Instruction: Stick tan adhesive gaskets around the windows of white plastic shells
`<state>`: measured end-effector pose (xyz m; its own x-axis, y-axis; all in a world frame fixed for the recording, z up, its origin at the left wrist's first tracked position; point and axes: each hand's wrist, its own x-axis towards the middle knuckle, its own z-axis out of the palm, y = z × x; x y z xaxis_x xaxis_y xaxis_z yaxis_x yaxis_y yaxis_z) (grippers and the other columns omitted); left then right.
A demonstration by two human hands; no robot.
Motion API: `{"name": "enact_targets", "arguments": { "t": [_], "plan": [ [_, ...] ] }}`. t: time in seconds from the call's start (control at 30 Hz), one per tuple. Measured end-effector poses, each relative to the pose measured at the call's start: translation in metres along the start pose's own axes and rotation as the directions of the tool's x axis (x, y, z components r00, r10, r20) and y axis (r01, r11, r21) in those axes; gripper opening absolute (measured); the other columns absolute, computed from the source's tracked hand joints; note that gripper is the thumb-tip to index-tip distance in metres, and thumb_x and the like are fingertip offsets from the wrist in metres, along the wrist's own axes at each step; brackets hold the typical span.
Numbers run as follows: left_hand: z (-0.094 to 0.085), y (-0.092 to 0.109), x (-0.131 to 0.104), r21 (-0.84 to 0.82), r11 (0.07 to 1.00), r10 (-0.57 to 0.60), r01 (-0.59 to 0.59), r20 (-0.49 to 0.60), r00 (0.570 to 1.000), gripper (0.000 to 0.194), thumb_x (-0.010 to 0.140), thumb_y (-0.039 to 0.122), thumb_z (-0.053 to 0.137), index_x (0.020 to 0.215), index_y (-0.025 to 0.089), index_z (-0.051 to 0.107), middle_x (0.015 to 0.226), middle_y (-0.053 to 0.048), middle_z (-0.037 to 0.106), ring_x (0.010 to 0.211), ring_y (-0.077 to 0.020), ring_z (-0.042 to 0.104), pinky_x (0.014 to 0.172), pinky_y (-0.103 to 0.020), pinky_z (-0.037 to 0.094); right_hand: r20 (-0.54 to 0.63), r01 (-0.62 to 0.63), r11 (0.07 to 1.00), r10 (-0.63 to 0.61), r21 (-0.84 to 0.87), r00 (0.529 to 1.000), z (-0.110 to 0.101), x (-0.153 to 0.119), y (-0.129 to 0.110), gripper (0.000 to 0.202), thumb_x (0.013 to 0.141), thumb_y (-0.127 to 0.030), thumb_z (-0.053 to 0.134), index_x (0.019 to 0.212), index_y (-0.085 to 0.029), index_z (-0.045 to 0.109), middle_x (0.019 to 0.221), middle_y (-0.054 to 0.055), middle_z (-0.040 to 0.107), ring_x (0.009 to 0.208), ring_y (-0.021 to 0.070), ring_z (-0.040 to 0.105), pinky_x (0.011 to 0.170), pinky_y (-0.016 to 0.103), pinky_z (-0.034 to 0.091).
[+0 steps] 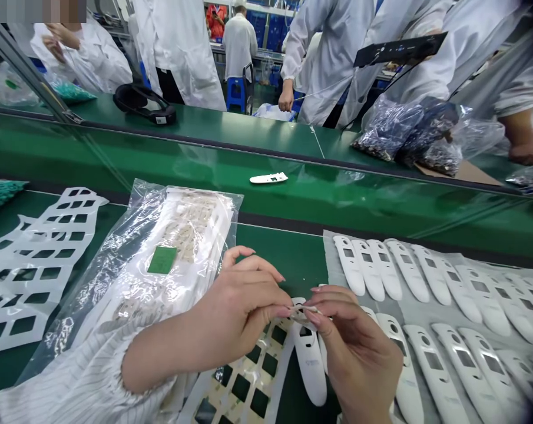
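Note:
My left hand [244, 300] and my right hand [354, 341] meet in the middle, thumbs and fingertips pinched. Between them is a small, thin, pale frame-shaped piece [299, 315], its details too small to make out. Just beneath lies a white plastic housing [310, 365] with a window near its upper end. Under my left forearm is a sheet of pale adhesive frames [244, 359] with square holes. Several similar white housings [429, 353] lie in rows on a thin grey sheet to the right of my right hand.
On the left are a plastic bag of label sheets [191, 221] with a green square [162, 260] on it, and a peeled white sheet [40, 259]. One housing part [268, 178] lies on the green conveyor [213, 171]. Across it, people in white coats stand near black headgear [145, 103] and bagged parts [407, 132].

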<state>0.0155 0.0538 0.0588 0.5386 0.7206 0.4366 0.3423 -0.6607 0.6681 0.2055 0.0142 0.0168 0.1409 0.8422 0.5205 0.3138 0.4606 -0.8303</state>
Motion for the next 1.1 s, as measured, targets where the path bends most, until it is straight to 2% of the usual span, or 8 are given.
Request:
{"name": "enact_targets", "arguments": {
  "t": [0.1,0.27,0.37,0.53,0.8,0.9,1.0,1.1],
  "plan": [
    [-0.003,0.005,0.001,-0.005,1.000,-0.009,0.009,0.040,0.999,0.014,0.092,0.013,0.056,0.085,0.022,0.065,0.082,0.006,0.071,0.100,-0.0142,0.062,0.105,-0.035,0.022,0.051,0.042,0.998,-0.039,-0.050,0.998,-0.002,0.000,-0.001,0.017,0.082,-0.007,0.065,0.084,-0.024,0.065,0.074,0.000,0.068,0.086,0.0188,0.063,0.079,0.038,0.054],
    [-0.010,0.008,0.005,-0.141,0.987,-0.038,0.070,0.215,0.976,0.013,0.089,0.013,0.056,0.078,0.020,0.057,0.121,0.002,0.067,0.121,-0.0162,0.057,0.112,-0.036,0.023,0.159,0.079,0.990,-0.061,-0.115,0.985,-0.004,-0.001,-0.001,0.018,0.084,-0.007,0.061,0.085,-0.024,0.065,0.078,0.002,0.068,0.087,0.0204,0.063,0.078,0.040,0.052],
    [-0.010,0.008,0.004,-0.209,0.973,-0.038,0.093,0.256,0.966,0.018,0.089,0.011,0.055,0.074,0.020,0.053,0.122,0.003,0.068,0.126,-0.0153,0.055,0.117,-0.036,0.020,0.167,0.131,0.979,-0.104,-0.159,0.980,-0.005,-0.003,0.000,0.021,0.083,-0.004,0.060,0.087,-0.024,0.065,0.081,0.002,0.069,0.090,0.0209,0.062,0.079,0.040,0.052],
    [-0.004,0.009,0.002,-0.206,0.977,-0.010,0.045,0.171,0.985,0.014,0.089,0.010,0.055,0.081,0.020,0.059,0.110,0.001,0.073,0.119,-0.0132,0.060,0.118,-0.034,0.020,0.123,0.262,0.933,-0.238,-0.247,0.964,-0.003,-0.003,-0.001,0.026,0.079,0.000,0.062,0.091,-0.023,0.065,0.078,0.000,0.069,0.084,0.0209,0.065,0.076,0.041,0.054],
    [0.005,0.008,-0.004,-0.034,0.988,0.151,-0.152,-0.027,0.988,0.018,0.088,0.003,0.053,0.080,0.018,0.058,0.103,0.000,0.075,0.112,-0.0123,0.065,0.117,-0.034,0.026,0.027,0.238,0.939,-0.239,-0.250,0.971,-0.002,-0.004,-0.012,0.043,0.072,-0.001,0.072,0.107,-0.026,0.068,0.093,0.003,0.070,0.093,0.0254,0.065,0.074,0.044,0.055],
    [0.007,0.008,-0.007,0.016,0.981,0.193,-0.192,-0.037,0.981,0.017,0.088,0.003,0.052,0.082,0.018,0.058,0.102,-0.001,0.075,0.112,-0.0133,0.064,0.117,-0.036,0.028,0.005,0.251,0.916,-0.263,-0.313,0.965,-0.003,-0.008,-0.017,0.049,0.072,0.001,0.071,0.113,-0.026,0.068,0.105,0.006,0.068,0.096,0.0254,0.064,0.076,0.043,0.055],
    [0.008,0.008,-0.008,0.025,0.977,0.211,-0.210,-0.045,0.976,0.017,0.087,0.002,0.053,0.083,0.018,0.058,0.103,-0.001,0.075,0.113,-0.0141,0.064,0.117,-0.036,0.029,-0.023,0.256,0.893,-0.285,-0.370,0.958,-0.002,-0.009,-0.021,0.045,0.073,0.002,0.070,0.108,-0.027,0.070,0.102,0.005,0.066,0.093,0.0241,0.063,0.072,0.041,0.054],
    [0.007,0.007,-0.007,-0.031,0.986,0.163,-0.165,-0.039,0.986,0.017,0.088,0.003,0.051,0.082,0.019,0.057,0.109,-0.003,0.074,0.115,-0.0151,0.063,0.116,-0.037,0.031,-0.034,0.201,0.915,-0.227,-0.350,0.973,-0.002,-0.008,-0.025,0.033,0.075,0.000,0.069,0.096,-0.026,0.070,0.091,0.003,0.065,0.084,0.0215,0.062,0.066,0.038,0.052]
  ]
}}
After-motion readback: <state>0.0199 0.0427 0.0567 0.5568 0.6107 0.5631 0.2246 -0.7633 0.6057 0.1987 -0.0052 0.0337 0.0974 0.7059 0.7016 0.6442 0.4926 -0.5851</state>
